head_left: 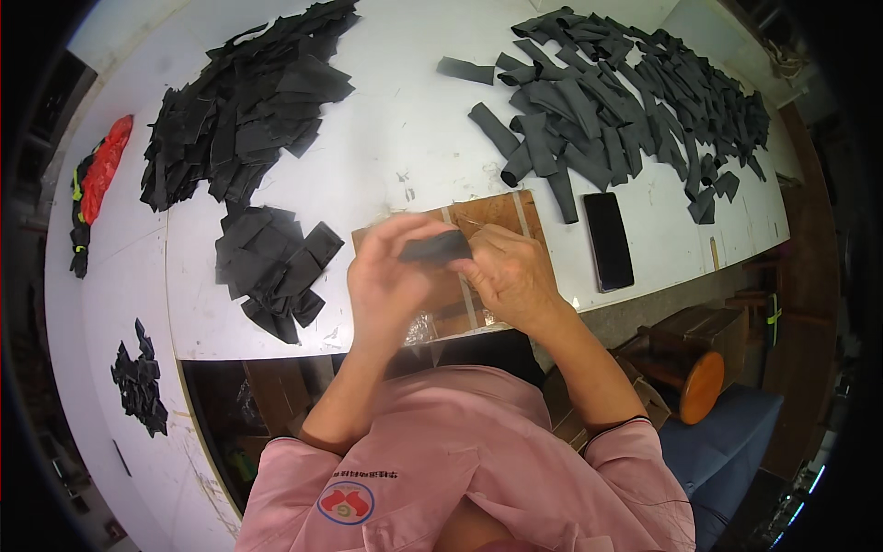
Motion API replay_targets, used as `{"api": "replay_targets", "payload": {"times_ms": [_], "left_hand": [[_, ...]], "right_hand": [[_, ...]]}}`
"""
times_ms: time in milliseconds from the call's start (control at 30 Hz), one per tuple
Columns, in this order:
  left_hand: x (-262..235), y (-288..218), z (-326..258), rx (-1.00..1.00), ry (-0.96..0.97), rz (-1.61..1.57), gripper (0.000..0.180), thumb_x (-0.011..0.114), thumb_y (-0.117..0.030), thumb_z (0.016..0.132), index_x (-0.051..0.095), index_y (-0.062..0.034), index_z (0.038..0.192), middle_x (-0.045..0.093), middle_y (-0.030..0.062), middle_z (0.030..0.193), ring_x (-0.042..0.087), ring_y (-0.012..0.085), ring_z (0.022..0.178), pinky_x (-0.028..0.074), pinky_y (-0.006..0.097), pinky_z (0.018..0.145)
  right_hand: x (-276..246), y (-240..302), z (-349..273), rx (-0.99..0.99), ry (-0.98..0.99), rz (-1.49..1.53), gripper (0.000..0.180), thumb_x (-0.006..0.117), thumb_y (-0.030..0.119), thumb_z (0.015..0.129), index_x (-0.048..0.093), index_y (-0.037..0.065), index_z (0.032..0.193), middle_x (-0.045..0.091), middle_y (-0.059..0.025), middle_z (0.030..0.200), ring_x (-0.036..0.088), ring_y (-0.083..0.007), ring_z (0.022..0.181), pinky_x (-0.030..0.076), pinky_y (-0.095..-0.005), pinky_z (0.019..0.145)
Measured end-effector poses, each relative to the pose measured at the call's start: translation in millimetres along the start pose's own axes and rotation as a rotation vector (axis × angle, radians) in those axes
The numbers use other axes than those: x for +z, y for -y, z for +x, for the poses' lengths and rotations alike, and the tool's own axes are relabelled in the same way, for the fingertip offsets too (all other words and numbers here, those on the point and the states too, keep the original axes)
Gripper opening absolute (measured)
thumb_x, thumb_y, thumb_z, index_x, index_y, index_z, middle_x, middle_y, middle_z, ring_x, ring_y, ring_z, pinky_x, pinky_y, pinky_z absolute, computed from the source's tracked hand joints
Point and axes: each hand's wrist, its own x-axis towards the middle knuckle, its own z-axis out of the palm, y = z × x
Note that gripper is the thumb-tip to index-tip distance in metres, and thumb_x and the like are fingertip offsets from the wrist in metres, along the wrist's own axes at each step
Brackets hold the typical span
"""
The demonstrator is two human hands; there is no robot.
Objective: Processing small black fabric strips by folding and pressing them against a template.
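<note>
A dark grey tube-like piece of fabric [440, 247] is held up over a brown board [543, 241] at the table's near edge. My right hand [515, 276] pinches its right end between thumb and fingers. Curved around its left end is my left hand [382, 276], smeared by motion, so whether its fingers grip the fabric does not show. Left of my hands lies a small heap of flat black fabric pieces [262, 258]. A larger heap of flat pieces [239, 120] spreads behind it. To the far right is a big pile of rolled, tube-like pieces [589, 110].
A black phone [609, 241] lies right of the board. On the left table section are a red and black bundle [106, 170] and a small heap of black scraps [140, 382]. A round wooden stool [701, 386] and cardboard boxes [704, 331] stand below at right.
</note>
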Motion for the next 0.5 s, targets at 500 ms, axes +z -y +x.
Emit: {"api": "replay_targets", "payload": {"times_ms": [500], "left_hand": [[8.7, -24.6, 20.7, 0.079, 0.185, 0.541, 0.018, 0.058, -0.011, 0.079, 0.056, 0.0002, 0.093, 0.059, 0.0115, 0.08, 0.057, 0.0141, 0.077, 0.046, 0.026, 0.07]], "right_hand": [[2.0, -5.5, 2.6, 0.083, 0.038, 0.143, 0.027, 0.055, 0.023, 0.079, 0.052, 0.0, 0.065, 0.049, -0.0124, 0.06, 0.05, -0.0295, 0.058, 0.04, -0.0381, 0.051]]}}
